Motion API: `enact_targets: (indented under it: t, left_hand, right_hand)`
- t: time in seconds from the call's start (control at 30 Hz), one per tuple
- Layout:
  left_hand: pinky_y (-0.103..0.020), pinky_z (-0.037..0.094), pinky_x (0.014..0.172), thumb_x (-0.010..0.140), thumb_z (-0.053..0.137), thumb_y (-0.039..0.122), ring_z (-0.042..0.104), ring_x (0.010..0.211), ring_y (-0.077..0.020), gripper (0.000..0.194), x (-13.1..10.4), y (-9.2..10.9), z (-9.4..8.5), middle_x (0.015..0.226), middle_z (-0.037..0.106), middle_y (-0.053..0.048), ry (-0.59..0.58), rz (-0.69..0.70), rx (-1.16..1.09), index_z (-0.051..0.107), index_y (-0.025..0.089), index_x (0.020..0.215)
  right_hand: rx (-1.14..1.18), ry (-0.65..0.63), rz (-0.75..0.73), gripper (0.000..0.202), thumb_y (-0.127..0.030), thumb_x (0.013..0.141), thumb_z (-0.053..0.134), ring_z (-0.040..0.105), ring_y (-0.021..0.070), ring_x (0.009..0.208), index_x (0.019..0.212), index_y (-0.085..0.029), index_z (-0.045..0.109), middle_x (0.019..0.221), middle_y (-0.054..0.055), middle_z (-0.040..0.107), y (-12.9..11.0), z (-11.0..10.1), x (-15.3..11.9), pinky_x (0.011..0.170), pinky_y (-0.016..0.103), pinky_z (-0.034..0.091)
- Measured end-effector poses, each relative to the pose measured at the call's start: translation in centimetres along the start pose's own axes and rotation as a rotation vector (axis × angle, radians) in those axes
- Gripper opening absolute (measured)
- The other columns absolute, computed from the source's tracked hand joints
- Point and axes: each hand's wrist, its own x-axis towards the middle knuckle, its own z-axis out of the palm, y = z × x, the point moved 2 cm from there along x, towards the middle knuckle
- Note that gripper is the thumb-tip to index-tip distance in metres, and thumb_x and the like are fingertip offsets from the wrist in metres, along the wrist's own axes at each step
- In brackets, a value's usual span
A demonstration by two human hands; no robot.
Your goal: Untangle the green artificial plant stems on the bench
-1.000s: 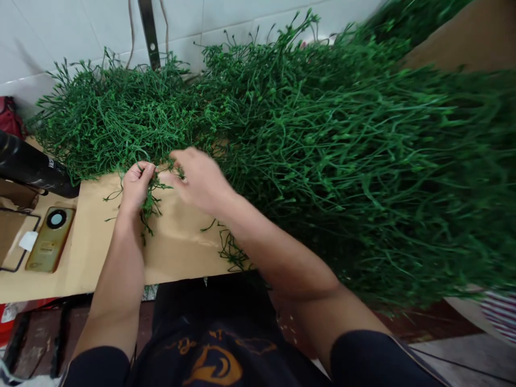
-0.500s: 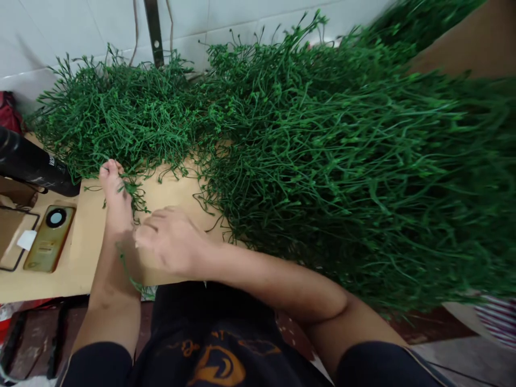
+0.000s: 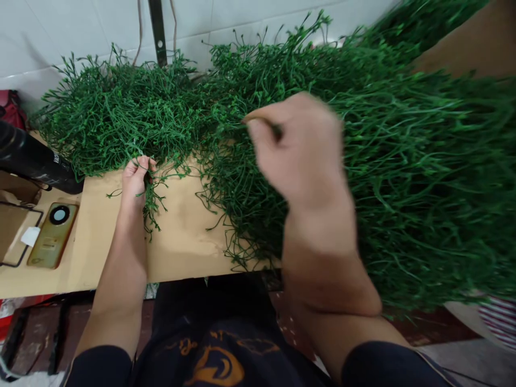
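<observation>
My left hand (image 3: 139,171) is closed round a small bunch of thin green artificial stems (image 3: 151,201). Their branched, budded tips hang down beside the wrist, over the cardboard sheet (image 3: 185,236). Just beyond this hand lies a pile of the same stems (image 3: 124,113), against the wall. My right hand (image 3: 298,140) is raised over the larger heap of green stems (image 3: 403,177) on the right. It is smeared by motion; thumb and forefinger point left with their tips close together, and whether anything is between them cannot be made out.
A black bottle (image 3: 36,156) lies at the left, near a gold phone (image 3: 52,236) and an open cardboard box (image 3: 16,231). White tiles (image 3: 97,27) and a metal upright (image 3: 156,32) stand behind the piles. A brown cardboard piece (image 3: 471,43) rises at the upper right.
My right hand has swung from beside my left forearm up and right over the large heap. The left hand has shifted slightly right with its bunch. A loose stem by the left forearm is gone from view.
</observation>
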Motion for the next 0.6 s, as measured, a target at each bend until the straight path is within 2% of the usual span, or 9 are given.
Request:
enact_targets:
  t: [0.1,0.17,0.23,0.33,0.43,0.5,0.6]
  left_hand:
    - [-0.016,0.034,0.038,0.070,0.070,0.038,0.047,0.044,-0.0046,0.027,-0.2,0.1,0.2,0.054,0.055,0.003,-0.006,0.007,0.008,0.055,0.017,0.062]
    - [-0.015,0.035,0.040,0.069,0.070,0.038,0.048,0.047,-0.0046,0.026,-0.4,0.1,0.5,0.057,0.057,0.003,-0.021,0.027,0.013,0.055,0.017,0.063]
    - [-0.015,0.036,0.042,0.067,0.072,0.038,0.050,0.049,-0.0047,0.027,-0.7,0.0,0.8,0.060,0.058,0.003,-0.050,0.038,0.018,0.054,0.017,0.064]
    - [-0.016,0.039,0.046,0.063,0.074,0.040,0.050,0.051,-0.0044,0.031,-1.0,-0.2,1.3,0.064,0.060,0.003,-0.091,0.041,0.036,0.053,0.017,0.064]
    - [-0.017,0.044,0.055,0.061,0.075,0.040,0.052,0.054,-0.0049,0.032,-1.1,-0.2,1.4,0.065,0.061,0.003,-0.118,0.036,0.043,0.053,0.017,0.065]
    - [-0.018,0.045,0.056,0.062,0.075,0.038,0.052,0.053,-0.0049,0.031,-0.9,-0.2,1.2,0.064,0.061,0.004,-0.109,0.040,0.039,0.052,0.017,0.066]
    - [-0.017,0.039,0.047,0.066,0.073,0.038,0.046,0.046,-0.0038,0.031,-0.6,0.0,1.1,0.058,0.056,0.005,-0.063,0.076,0.050,0.050,0.018,0.063]
  right_hand:
    - [-0.200,0.268,0.133,0.051,-0.055,0.085,0.041,0.047,0.0288,0.110,0.108,-0.015,0.063,0.106,0.013,0.057,2.3,-3.2,0.3,0.081,0.047,0.033]
    - [-0.174,0.308,0.107,0.054,-0.055,0.085,0.040,0.045,0.0291,0.113,0.111,-0.012,0.061,0.112,0.014,0.055,1.8,-3.1,0.2,0.084,0.048,0.033]
    - [-0.023,0.192,-0.006,0.047,-0.047,0.088,0.041,0.047,0.0268,0.111,0.110,-0.011,0.061,0.111,0.014,0.057,-0.1,-0.9,-0.1,0.089,0.047,0.035]
    - [0.193,-0.178,-0.135,0.046,-0.048,0.087,0.042,0.050,0.0258,0.105,0.108,-0.010,0.059,0.109,0.015,0.058,-4.0,4.9,-0.9,0.088,0.043,0.038]
    - [0.340,-0.500,-0.146,0.046,-0.046,0.087,0.044,0.053,0.0222,0.096,0.108,-0.006,0.056,0.104,0.016,0.060,-6.5,9.5,-1.5,0.083,0.034,0.038]
    - [0.404,-0.610,-0.121,0.037,-0.039,0.088,0.044,0.054,0.0176,0.084,0.105,-0.009,0.056,0.095,0.011,0.062,-7.1,10.8,-1.7,0.074,0.029,0.037]
    - [0.390,-0.640,-0.089,0.026,-0.028,0.089,0.039,0.050,0.0137,0.071,0.096,-0.015,0.059,0.083,0.005,0.062,-6.9,11.0,-1.7,0.064,0.026,0.029]
